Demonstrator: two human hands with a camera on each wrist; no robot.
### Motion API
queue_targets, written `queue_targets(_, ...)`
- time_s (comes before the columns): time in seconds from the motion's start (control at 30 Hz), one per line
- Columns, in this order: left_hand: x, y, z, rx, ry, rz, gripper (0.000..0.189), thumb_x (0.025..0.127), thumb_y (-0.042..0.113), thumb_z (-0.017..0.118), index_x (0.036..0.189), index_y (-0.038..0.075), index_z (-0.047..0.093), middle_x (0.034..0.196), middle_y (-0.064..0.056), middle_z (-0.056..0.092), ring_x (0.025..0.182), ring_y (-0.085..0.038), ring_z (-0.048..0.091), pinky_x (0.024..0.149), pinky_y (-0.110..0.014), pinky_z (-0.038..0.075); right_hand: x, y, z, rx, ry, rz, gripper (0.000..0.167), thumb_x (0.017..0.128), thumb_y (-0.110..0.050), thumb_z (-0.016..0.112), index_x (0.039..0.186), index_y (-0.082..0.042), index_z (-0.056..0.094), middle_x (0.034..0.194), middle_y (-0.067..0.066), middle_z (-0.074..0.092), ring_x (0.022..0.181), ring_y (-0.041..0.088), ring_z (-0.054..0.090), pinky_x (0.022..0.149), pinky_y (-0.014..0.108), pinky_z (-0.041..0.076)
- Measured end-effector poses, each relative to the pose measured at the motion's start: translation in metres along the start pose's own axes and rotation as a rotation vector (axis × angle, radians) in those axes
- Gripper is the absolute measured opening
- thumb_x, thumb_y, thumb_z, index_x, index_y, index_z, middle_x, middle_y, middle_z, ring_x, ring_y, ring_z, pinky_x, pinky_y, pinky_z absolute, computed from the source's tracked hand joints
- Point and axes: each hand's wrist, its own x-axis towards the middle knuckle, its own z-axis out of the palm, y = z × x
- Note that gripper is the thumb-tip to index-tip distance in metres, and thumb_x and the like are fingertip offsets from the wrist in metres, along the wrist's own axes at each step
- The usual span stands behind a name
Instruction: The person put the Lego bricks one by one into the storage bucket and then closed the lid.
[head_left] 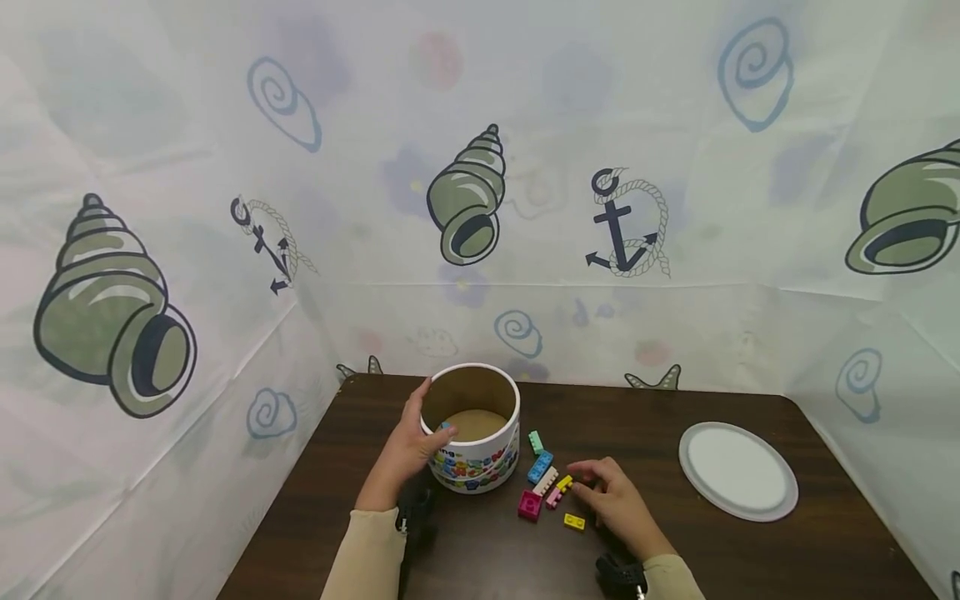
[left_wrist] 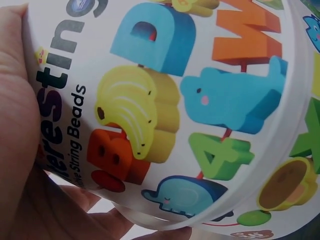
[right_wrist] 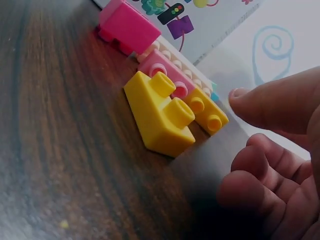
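My left hand [head_left: 405,450] grips a round white bucket [head_left: 476,468] printed with colourful string beads, its thumb at the rim and its fingers around the side. A small blue patch shows at the rim by the thumb. Beside the bucket my right hand [head_left: 621,504] hovers over the table with nothing in its fingers, fingertips near a yellow toy brick [head_left: 564,482]. That brick lies against a pink brick [head_left: 553,498] and a cream brick [head_left: 546,481]. Around them are a blue brick [head_left: 539,467], a mint brick [head_left: 536,442], a magenta brick [head_left: 529,505] and another yellow brick [right_wrist: 160,117].
A round white lid or plate [head_left: 738,472] lies flat at the right of the dark wooden table [head_left: 630,417]. White sheets [head_left: 555,100] printed with shells and anchors surround the table at the back and sides.
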Motion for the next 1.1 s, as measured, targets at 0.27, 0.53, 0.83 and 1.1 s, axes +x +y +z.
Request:
queue_targets(0.27,-0.0039,0.0028,-0.0035,0.029,0.003,-0.007,0.107,0.098,0.038,0.082,0.176,0.018,0.012,0.179,-0.024,0.017,0.155,-0.056,0.038,0.12,-0.075,0.038,0.0015,0.0027,0.0029,-0.026,-0.041,-0.017,0.03,0.1,-0.018,0.08,0.129,-0.02,0.078,0.112,0.009,0.053,0.067,0.016,0.052,0.05,0.031,0.053)
queue_targets(0.53,-0.003,-0.001,-0.001,0.018,0.012,0.013,0.108,0.096,0.037,0.084,0.175,0.016,0.013,0.178,-0.025,0.02,0.155,-0.054,0.038,0.123,-0.075,0.034,0.0009,0.0018,0.0043,-0.073,-0.017,-0.036,0.025,0.097,-0.012,0.082,0.12,-0.021,0.08,0.107,0.008,0.054,0.066,0.016,0.052,0.048,0.029,0.052)
queue_targets(0.83,-0.0013,0.0004,0.0022,0.014,0.016,0.034,0.106,0.098,0.036,0.083,0.176,0.019,0.013,0.178,-0.025,0.02,0.155,-0.054,0.039,0.12,-0.073,0.037,0.0026,0.0012,0.004,-0.147,0.026,-0.059,0.013,0.095,-0.009,0.083,0.098,-0.02,0.078,0.101,0.005,0.057,0.066,0.015,0.052,0.047,0.029,0.05)
queue_targets(1.1,-0.0045,0.0045,0.0001,0.041,0.015,0.025,0.107,0.098,0.039,0.082,0.176,0.018,0.013,0.178,-0.025,0.021,0.155,-0.054,0.04,0.119,-0.074,0.038,0.0,-0.002,0.0056,-0.158,0.023,-0.07,0.017,0.094,-0.01,0.084,0.104,-0.023,0.078,0.104,0.003,0.062,0.071,0.015,0.053,0.054,0.029,0.05)
